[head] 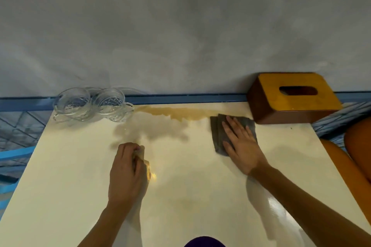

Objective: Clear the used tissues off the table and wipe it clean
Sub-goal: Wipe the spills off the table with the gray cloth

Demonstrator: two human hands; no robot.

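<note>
Hands well apart on the cream bench (pixel 80 166), the left hand (pixel 127 170) curls round a soggy stained tissue (pixel 143 156) while the right hand (pixel 241 144) presses flat on a grey cloth (pixel 217 128) at the brown spill (pixel 180 113).

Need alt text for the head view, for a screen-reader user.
On a cream table, the right hand presses flat on a grey cloth at the end of a brown spill, while the left hand grips a wet tissue. Two glass cups stand far left, a wooden tissue box far right.
</note>
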